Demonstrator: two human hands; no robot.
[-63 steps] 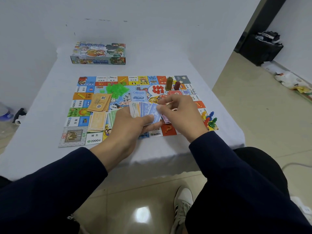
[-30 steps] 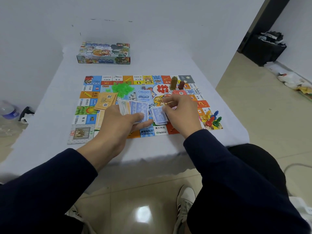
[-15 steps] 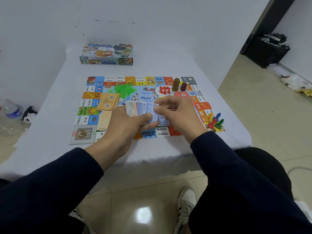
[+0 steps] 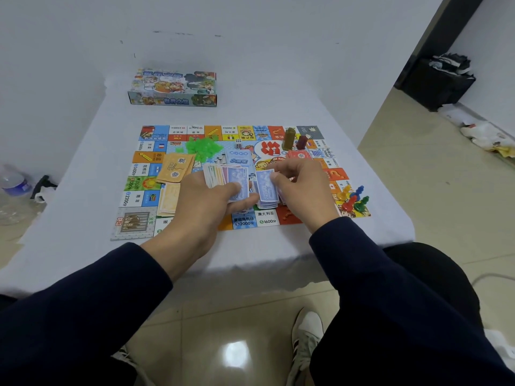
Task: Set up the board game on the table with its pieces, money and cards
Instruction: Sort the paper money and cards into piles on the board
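The colourful game board [image 4: 145, 162] lies flat on the white table [image 4: 83, 168]. My left hand [image 4: 203, 207] holds a fanned stack of paper money [image 4: 225, 176] above the board's near half. My right hand [image 4: 301, 188] pinches a single blue note [image 4: 266, 183] over a small pile of blue notes [image 4: 267, 203] on the board. Orange cards [image 4: 175, 167] and a yellow card stack [image 4: 167, 200] lie at the left. Green houses [image 4: 203, 146], a die [image 4: 237, 144], two tall pieces [image 4: 294, 139] and coloured pawns [image 4: 352, 200] sit on the board.
The game box [image 4: 172, 87] stands at the table's far side. A plastic bottle [image 4: 14, 182] is on the floor at the left. A black bin [image 4: 434, 82] stands by the doorway at the right. My shoe [image 4: 306, 338] is under the near table edge.
My right hand has drawn another blue note off the fan in my left hand and brought it over the blue pile on the board. The view has shifted slightly.
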